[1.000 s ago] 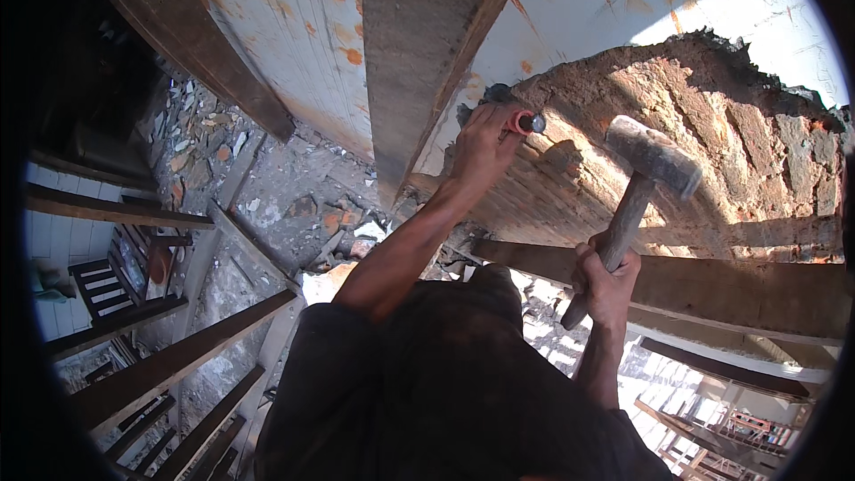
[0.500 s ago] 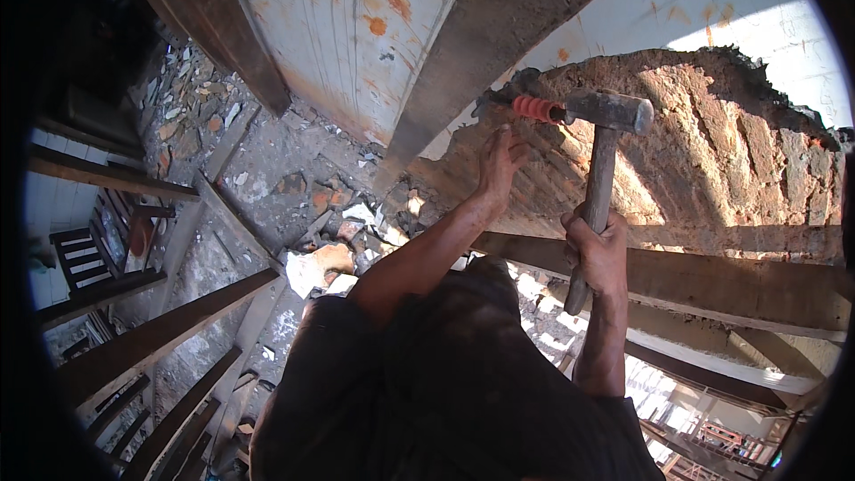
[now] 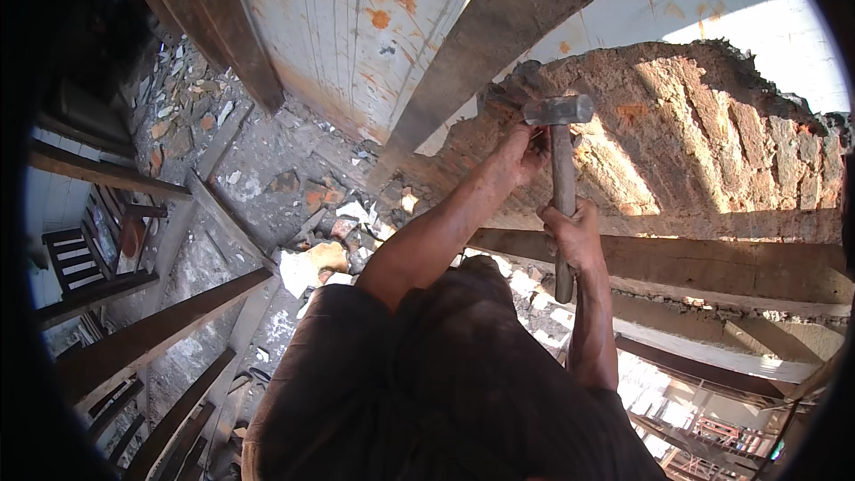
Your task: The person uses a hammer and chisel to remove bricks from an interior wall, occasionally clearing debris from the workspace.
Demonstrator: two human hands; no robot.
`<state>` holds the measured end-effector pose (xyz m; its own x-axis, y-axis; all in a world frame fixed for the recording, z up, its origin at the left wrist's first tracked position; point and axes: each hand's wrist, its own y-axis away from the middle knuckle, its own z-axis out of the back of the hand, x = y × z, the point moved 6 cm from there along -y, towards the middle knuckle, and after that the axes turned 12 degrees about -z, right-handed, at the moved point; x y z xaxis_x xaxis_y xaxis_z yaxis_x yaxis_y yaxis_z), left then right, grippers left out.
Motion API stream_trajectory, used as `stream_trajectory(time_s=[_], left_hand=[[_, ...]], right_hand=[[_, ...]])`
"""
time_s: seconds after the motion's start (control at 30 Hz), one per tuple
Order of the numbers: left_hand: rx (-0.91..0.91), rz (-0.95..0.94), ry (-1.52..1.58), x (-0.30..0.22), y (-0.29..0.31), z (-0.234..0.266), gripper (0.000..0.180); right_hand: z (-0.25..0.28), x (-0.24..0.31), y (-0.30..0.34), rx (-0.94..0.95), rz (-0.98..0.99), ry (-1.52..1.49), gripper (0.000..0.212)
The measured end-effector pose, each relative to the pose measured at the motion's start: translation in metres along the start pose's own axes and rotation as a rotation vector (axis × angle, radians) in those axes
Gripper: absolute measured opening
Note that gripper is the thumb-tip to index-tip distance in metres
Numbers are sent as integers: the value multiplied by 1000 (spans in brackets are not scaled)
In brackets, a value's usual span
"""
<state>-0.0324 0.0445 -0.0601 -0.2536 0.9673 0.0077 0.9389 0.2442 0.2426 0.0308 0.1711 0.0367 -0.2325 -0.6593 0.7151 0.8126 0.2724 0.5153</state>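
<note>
My right hand (image 3: 573,232) is wrapped around the wooden handle of a hammer (image 3: 560,110). Its dark metal head sits directly over my left hand (image 3: 527,150), beside the wall. The left fingers are curled at a chisel with a red ribbed grip (image 3: 539,132); only a sliver of red shows, as the hammer head and the hand hide the rest. Around both hands spreads a stripped patch of rough brick (image 3: 686,147), its upper edge bordered by jagged, broken plaster.
Pale stained wall (image 3: 347,36) and a dark wooden post (image 3: 512,27) rise ahead. A wooden beam (image 3: 695,272) runs below the brick patch to the right. Broken rubble (image 3: 325,258) covers the floor at left, near long timber bars (image 3: 196,316) and a slatted wooden chair (image 3: 73,258).
The hammer and my right hand have moved left, bringing the head in front of the chisel. My left hand has shifted slightly right, its fingers more curled; the red grip is now mostly hidden.
</note>
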Motion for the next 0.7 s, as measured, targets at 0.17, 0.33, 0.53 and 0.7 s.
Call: stream_trajectory(time_s=[0.17, 0.33, 0.53, 0.7], left_hand=[[258, -58, -85, 15, 5, 10, 21], [114, -96, -180, 11, -2, 15, 21], [113, -102, -468, 17, -2, 24, 26], [167, -69, -553, 12, -7, 29, 28]], right_hand=[[-16, -5, 30, 12, 53, 75, 16], [35, 72, 77, -202, 269, -96, 19], [57, 48, 98, -201, 343, -458, 13], [47, 22, 101, -156, 191, -501, 14]])
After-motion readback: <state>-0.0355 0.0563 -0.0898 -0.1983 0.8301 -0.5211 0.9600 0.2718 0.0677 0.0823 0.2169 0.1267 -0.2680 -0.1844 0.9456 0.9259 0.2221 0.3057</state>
